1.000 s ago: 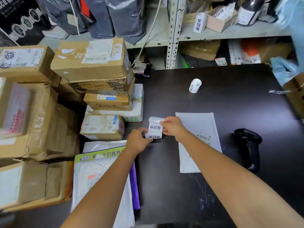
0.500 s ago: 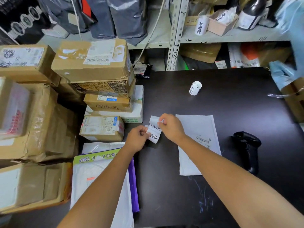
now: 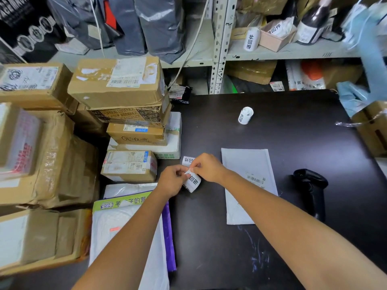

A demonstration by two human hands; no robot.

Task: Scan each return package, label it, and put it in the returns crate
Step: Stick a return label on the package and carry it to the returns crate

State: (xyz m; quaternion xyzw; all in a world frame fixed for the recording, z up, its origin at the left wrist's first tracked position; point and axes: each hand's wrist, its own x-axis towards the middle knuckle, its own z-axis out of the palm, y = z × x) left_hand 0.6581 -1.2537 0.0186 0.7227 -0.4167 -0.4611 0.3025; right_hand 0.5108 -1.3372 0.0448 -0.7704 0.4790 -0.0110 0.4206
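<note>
Dark surface (image 3: 293, 139) in a parcel storeroom, metal shelf (image 3: 303, 53) behind w/ grey bags (image 3: 159, 28) hanging over it. White mailer pkg (image 3: 247, 170) lies flat mid-surface, barcode sticker facing up; right forearm (image 3: 272, 206) crosses over its lower part. Just left of the mailer pkg both hands meet: left hand (image 3: 172, 182) grips a label roll (image 3: 193, 182) w/ black characters printed on it, right hand (image 3: 208, 168) pinches the roll's loose strip at the top, strip end curling up behind the fingers. Hands touching, both clamped on the roll. Black scanner (image 3: 312, 191) lies right of the mailer pkg, apart from it. 2nd label roll (image 3: 245, 115) sits beyond the mailer pkg, well apart. Far left of the mailer pkg: stacked cardboard boxes (image 3: 117, 86); below those, nearer the person, flat soft mailers (image 3: 125, 231) piled by the surface's left edge
</note>
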